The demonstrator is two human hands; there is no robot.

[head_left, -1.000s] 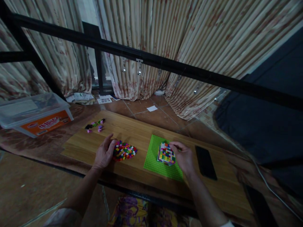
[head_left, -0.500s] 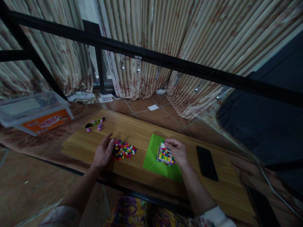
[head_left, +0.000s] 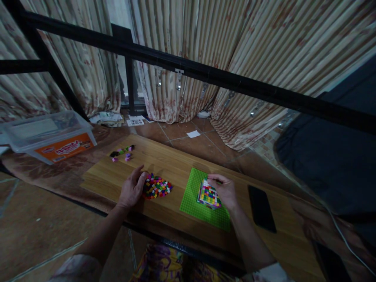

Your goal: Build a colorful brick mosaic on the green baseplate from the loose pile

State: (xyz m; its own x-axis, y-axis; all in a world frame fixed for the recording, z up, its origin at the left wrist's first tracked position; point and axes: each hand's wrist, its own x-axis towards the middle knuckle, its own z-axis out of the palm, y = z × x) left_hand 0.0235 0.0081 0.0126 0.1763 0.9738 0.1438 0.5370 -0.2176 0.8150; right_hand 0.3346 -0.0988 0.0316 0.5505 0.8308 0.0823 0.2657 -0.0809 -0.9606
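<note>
A green baseplate (head_left: pixel 195 197) lies on the low wooden table (head_left: pixel 176 162). On it stands a block of many small coloured bricks (head_left: pixel 209 193). My right hand (head_left: pixel 226 190) curls round the block's right side and far corner, fingers closed on it. My left hand (head_left: pixel 131 190) rests on the table with its fingers against the left edge of a loose pile of coloured bricks (head_left: pixel 158 187); the fingers are bent and whether they pinch a brick is hidden.
A few purple, green and black bricks (head_left: pixel 122 152) lie at the table's far left. A black phone (head_left: pixel 261 208) lies right of the baseplate. A clear plastic box with an orange label (head_left: pixel 49 137) sits on the floor at left. A black metal frame (head_left: pixel 205 78) and curtains stand behind.
My right hand has slid slightly along the block's far edge, staying on it. My left hand stays at the brick pile. The camera shifted a little.
</note>
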